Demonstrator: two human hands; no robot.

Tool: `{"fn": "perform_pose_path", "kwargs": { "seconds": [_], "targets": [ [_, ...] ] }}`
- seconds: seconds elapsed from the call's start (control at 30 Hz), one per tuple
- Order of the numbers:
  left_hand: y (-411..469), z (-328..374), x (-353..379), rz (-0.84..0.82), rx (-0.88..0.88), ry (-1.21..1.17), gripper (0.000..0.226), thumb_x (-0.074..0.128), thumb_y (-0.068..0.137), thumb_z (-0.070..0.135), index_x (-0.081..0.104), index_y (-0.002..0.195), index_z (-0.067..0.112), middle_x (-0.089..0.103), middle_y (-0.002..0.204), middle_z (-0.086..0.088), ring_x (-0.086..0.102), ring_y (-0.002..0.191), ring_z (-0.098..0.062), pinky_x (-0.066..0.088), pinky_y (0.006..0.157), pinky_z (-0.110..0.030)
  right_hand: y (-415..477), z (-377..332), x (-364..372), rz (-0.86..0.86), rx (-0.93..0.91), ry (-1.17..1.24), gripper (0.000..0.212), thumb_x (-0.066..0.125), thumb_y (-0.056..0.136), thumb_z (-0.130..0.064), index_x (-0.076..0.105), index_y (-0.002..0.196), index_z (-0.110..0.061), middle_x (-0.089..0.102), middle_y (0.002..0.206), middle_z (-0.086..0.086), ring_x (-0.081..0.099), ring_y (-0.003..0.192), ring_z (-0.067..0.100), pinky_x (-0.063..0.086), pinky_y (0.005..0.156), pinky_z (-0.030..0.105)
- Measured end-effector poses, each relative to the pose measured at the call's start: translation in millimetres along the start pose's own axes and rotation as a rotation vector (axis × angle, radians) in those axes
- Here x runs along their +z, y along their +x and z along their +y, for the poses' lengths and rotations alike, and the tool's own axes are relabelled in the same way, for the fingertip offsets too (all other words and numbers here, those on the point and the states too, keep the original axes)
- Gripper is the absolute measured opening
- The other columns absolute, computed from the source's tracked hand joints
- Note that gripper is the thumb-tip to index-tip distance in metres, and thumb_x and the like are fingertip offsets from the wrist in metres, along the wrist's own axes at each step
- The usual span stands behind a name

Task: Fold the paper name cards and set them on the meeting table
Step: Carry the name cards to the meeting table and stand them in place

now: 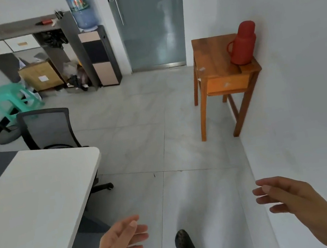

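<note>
The white meeting table (38, 189) with a dark stripe fills the lower left, its rounded corner toward the room. No paper name cards show anywhere in this view. My left hand (122, 240) hangs over the floor just right of the table's near edge, fingers relaxed and empty. My right hand (284, 194) is raised near the right wall, fingers loosely spread, holding nothing.
A black mesh office chair (47, 129) is tucked at the table's far end. A small wooden side table (224, 65) with a red thermos (242, 44) stands against the right wall. Beyond are a glass door (151, 21), water dispenser (98, 56), shelf unit and green stool (16, 99). My dark shoe (186, 244) is on the tiled floor.
</note>
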State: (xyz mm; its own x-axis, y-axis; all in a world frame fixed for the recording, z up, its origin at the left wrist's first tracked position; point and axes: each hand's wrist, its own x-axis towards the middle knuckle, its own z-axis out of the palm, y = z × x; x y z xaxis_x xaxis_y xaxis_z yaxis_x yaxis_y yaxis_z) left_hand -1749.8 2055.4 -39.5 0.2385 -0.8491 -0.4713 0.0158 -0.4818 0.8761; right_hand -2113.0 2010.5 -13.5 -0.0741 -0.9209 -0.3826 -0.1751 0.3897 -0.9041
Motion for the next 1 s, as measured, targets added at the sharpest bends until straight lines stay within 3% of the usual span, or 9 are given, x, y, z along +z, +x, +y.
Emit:
{"fn": "perform_pose_path", "kwargs": {
  "seconds": [0.13, 0.2, 0.3, 0.4, 0.47, 0.63, 0.77, 0.87, 1.0],
  "targets": [
    [96.3, 32.4, 0.6, 0.012, -0.037, -0.017, 0.019, 0.051, 0.094, 0.009, 0.068, 0.103, 0.007, 0.076, 0.090, -0.018, 0.072, 0.081, -0.032, 0.053, 0.069, -0.040, 98.8, -31.4, 21.8, -0.028, 0.035, 0.002, 0.017, 0.059, 0.090, -0.007, 0.073, 0.098, -0.011, 0.078, 0.092, 0.010, 0.074, 0.080, 0.021, 0.053, 0.075, 0.041],
    [146.7, 61.2, -0.7, 0.033, -0.033, -0.021, 0.018, 0.052, 0.094, 0.009, 0.069, 0.102, 0.008, 0.076, 0.089, -0.017, 0.073, 0.077, -0.028, 0.052, 0.067, -0.038, 141.1, -57.5, 33.2, -0.035, 0.042, 0.035, 0.014, 0.069, 0.084, -0.018, 0.073, 0.096, -0.011, 0.077, 0.095, 0.013, 0.075, 0.077, 0.020, 0.054, 0.073, 0.040],
    [214.7, 119.6, 1.7, 0.034, 0.014, -0.030, 0.017, 0.052, 0.094, 0.006, 0.069, 0.098, 0.007, 0.076, 0.085, -0.018, 0.072, 0.070, -0.024, 0.052, 0.065, -0.037, 206.1, -103.5, 46.5, -0.088, 0.031, 0.037, 0.063, 0.085, 0.045, -0.058, 0.075, 0.091, -0.016, 0.078, 0.089, 0.008, 0.075, 0.079, 0.021, 0.055, 0.069, 0.036],
    [277.5, 174.1, 11.9, 0.045, 0.087, -0.006, 0.017, 0.051, 0.094, 0.005, 0.068, 0.099, 0.006, 0.075, 0.085, -0.018, 0.071, 0.074, -0.026, 0.051, 0.066, -0.036, 272.1, -144.0, 57.0, -0.047, -0.004, 0.051, 0.010, 0.069, 0.084, -0.016, 0.075, 0.091, -0.013, 0.077, 0.091, 0.012, 0.075, 0.077, 0.021, 0.053, 0.070, 0.038],
    [317.5, 204.8, 18.7, 0.007, 0.114, 0.009, 0.018, 0.051, 0.094, 0.006, 0.068, 0.100, 0.008, 0.075, 0.088, -0.017, 0.071, 0.080, -0.029, 0.052, 0.069, -0.036, 318.7, -159.6, 63.8, -0.016, 0.006, 0.018, 0.016, 0.058, 0.090, -0.005, 0.073, 0.095, -0.010, 0.078, 0.088, 0.010, 0.074, 0.078, 0.022, 0.053, 0.070, 0.038],
    [419.1, 245.8, 16.5, 0.065, 0.073, 0.022, 0.018, 0.052, 0.094, 0.006, 0.069, 0.101, 0.009, 0.076, 0.089, -0.016, 0.072, 0.084, -0.031, 0.053, 0.068, -0.034, 448.4, -183.2, 94.0, -0.047, 0.069, -0.013, 0.015, 0.058, 0.091, -0.007, 0.073, 0.095, -0.011, 0.078, 0.086, 0.006, 0.075, 0.077, 0.021, 0.054, 0.071, 0.038],
    [497.8, 270.2, 5.0, 0.187, -0.005, -0.034, 0.018, 0.052, 0.094, 0.006, 0.069, 0.100, 0.007, 0.075, 0.089, -0.018, 0.070, 0.085, -0.034, 0.051, 0.069, -0.038, 573.0, -219.2, 121.4, -0.139, 0.141, -0.027, 0.014, 0.060, 0.091, -0.009, 0.071, 0.097, -0.010, 0.078, 0.082, 0.004, 0.071, 0.089, 0.028, 0.052, 0.071, 0.037],
    [547.7, 303.4, -1.3, 0.259, -0.039, -0.078, 0.018, 0.052, 0.095, 0.008, 0.069, 0.101, 0.008, 0.075, 0.092, -0.019, 0.069, 0.090, -0.036, 0.049, 0.072, -0.039, 663.8, -269.9, 145.6, -0.229, 0.181, -0.069, 0.015, 0.060, 0.090, -0.008, 0.069, 0.101, -0.006, 0.075, 0.093, 0.012, 0.068, 0.093, 0.031, 0.052, 0.074, 0.039],
    [604.2, 345.1, -13.8, 0.418, -0.010, -0.134, 0.019, 0.052, 0.095, 0.006, 0.069, 0.101, 0.009, 0.076, 0.089, -0.014, 0.071, 0.084, -0.030, 0.050, 0.068, -0.035, 760.7, -344.9, 203.9, -0.362, 0.060, -0.154, 0.013, 0.061, 0.090, -0.011, 0.070, 0.099, -0.009, 0.076, 0.091, 0.009, 0.071, 0.086, 0.026, 0.052, 0.071, 0.035]
  ]
}}
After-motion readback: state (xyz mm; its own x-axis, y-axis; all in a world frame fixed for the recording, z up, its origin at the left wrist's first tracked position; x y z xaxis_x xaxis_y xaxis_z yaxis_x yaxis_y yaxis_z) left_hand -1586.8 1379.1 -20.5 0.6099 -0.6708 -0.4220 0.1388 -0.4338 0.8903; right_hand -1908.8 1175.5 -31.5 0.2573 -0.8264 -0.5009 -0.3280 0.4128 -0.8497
